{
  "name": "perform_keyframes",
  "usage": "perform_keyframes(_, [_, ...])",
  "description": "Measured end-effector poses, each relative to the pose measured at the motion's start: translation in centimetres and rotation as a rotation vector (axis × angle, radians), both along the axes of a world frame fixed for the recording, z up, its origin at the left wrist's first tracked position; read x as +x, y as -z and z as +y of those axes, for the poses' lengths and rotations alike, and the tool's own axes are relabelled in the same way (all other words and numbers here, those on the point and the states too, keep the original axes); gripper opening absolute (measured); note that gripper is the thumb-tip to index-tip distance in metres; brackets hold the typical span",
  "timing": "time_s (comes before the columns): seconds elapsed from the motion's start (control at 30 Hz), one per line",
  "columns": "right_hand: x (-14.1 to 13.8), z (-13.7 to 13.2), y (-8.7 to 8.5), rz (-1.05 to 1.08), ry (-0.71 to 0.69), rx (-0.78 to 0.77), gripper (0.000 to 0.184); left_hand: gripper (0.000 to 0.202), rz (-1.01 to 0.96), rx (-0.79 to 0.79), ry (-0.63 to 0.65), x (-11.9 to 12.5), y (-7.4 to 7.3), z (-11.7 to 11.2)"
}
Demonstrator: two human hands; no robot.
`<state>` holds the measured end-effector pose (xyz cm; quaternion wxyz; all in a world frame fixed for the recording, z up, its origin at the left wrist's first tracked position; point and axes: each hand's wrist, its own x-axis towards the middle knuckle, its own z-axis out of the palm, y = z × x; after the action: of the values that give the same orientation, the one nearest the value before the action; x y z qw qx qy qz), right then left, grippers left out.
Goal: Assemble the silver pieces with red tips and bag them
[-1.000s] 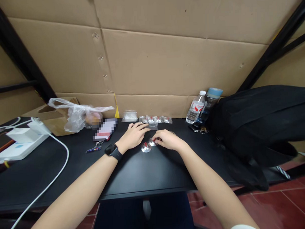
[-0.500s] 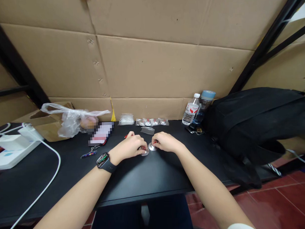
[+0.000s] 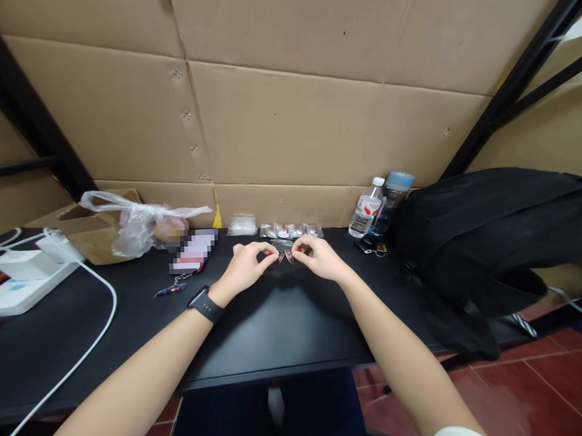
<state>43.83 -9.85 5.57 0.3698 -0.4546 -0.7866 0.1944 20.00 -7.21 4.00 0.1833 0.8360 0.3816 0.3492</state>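
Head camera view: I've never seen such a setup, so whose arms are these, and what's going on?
No machine here: these are a person's bare hands. The camera is worn on their head, looking forward and down, so the arms reach in from below. The left hand pinches one shiny disc; the right hand pinches a second disc, tilted close to it. Whether they touch is too small to tell. On the black table, beyond the hands, lie small clear packets. A water bottle stands to the right.

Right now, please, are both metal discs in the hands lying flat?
No, the left hand and right hand each pinch a tilted metal disc.
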Motion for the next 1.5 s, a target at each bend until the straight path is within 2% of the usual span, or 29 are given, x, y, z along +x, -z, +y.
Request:
perform_keyframes(0.13, [-1.3,0.1,0.5,0.253,0.0,-0.114,0.013,0.021,-0.214,-0.079,-0.041,0.7,0.4,-0.2])
perform_keyframes(0.33, [-3.1,-0.3,1.4,0.632,-0.045,-0.407,0.031,0.018,-0.226,-0.073,-0.091,1.1,0.9,-0.2])
perform_keyframes(0.43, [-3.1,-0.6,1.3,0.757,-0.08,-0.551,0.033,0.018,-0.161,-0.077,-0.1,1.1,0.6,-0.3])
perform_keyframes(0.57, [-2.5,-0.8,0.8,0.79,-0.102,-0.665,0.043,0.02,-0.052,-0.044,-0.165,1.2,0.2,-0.6])
perform_keyframes(0.7, [-1.7,-0.4,0.3,0.864,-0.1,-0.684,0.039,0.042,0.092,-0.014,-0.229,1.4,0.4,-0.8])
perform_keyframes(0.77, [-1.2,-0.1,0.0,0.909,-0.072,-0.678,0.04,0.043,0.195,0.049,-0.246,1.3,0.8,-0.6])
perform_keyframes(0.83, [-0.7,0.0,-0.4,0.934,-0.031,-0.663,0.04,0.037,0.312,0.149,-0.212,1.2,1.3,-0.3])
perform_keyframes(0.93, [0.0,0.1,-0.8,0.936,-0.016,-0.63,0.04,0.039,0.454,0.237,-0.115,1.1,2.1,0.2])
perform_keyframes(1.03, [0.4,-0.1,-0.8,0.85,-0.02,-0.567,0.047,0.038,0.518,0.247,-0.082,1.0,2.4,0.6])
perform_keyframes(1.1, [0.5,-0.1,-0.6,0.701,0.01,-0.501,0.052,0.037,0.535,0.257,-0.072,1.0,2.4,0.5])
perform_keyframes(1.27, [1.1,-0.4,-0.5,-0.037,0.1,-0.245,0.053,0.043,0.543,0.285,-0.035,1.5,1.9,-0.6])
perform_keyframes(1.33, [1.3,-0.6,-0.5,-0.25,0.149,-0.168,0.05,0.045,0.527,0.279,-0.013,1.8,2.1,-0.9])
perform_keyframes(1.5, [1.5,-0.8,-0.8,-0.403,0.134,-0.163,0.04,0.042,0.501,0.243,0.028,2.0,2.7,-0.9])
